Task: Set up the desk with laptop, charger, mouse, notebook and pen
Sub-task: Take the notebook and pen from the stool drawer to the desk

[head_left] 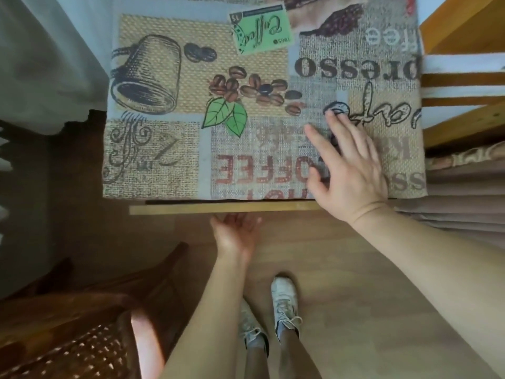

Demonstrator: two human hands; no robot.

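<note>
A small desk (224, 208) stands in front of me, covered by a coffee-print cloth (207, 127) with beans, a cup and lettering. My right hand (347, 165) lies flat on the cloth near its front right part, fingers straight and spread. My left hand (235, 236) is below the desk's front wooden edge, palm turned up, its fingertips hidden under the edge. No laptop, charger, mouse, notebook or pen shows in this view.
A dark wicker chair (82, 337) stands at the lower left. A wooden slatted frame (461, 86) with folded fabric (464, 192) sits to the right of the desk. A pale curtain (41, 64) hangs at the left. My feet in white shoes (284, 305) stand on wood flooring.
</note>
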